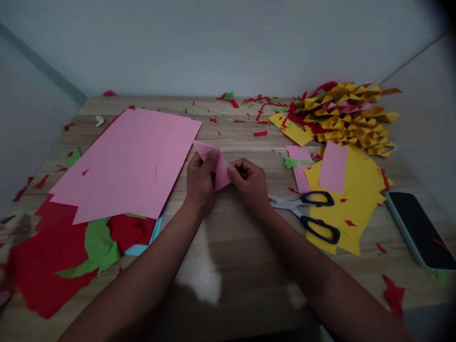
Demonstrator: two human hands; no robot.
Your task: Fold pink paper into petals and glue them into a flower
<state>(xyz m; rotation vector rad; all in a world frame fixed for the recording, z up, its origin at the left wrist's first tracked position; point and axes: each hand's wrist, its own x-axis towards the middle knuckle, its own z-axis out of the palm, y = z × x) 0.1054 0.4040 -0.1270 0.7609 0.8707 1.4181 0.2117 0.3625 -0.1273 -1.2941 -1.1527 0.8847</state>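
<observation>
Pink folded paper (222, 173) slants toward the scissors (293, 205) from their left, clamped by the left hand (199, 180) and pinched at its right edge by the right hand (252, 184), nearer the scissors.

Both forearms reaching up from lower corners of frame, converging near centre. Left hand (202, 178) upright, thumb and fingers pinched; right hand (249, 183) just beside it, fingers curled, thumb against index finger.

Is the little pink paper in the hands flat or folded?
Folded: the pink paper between the left hand and right hand has slanted sides and pointed corners.
</observation>
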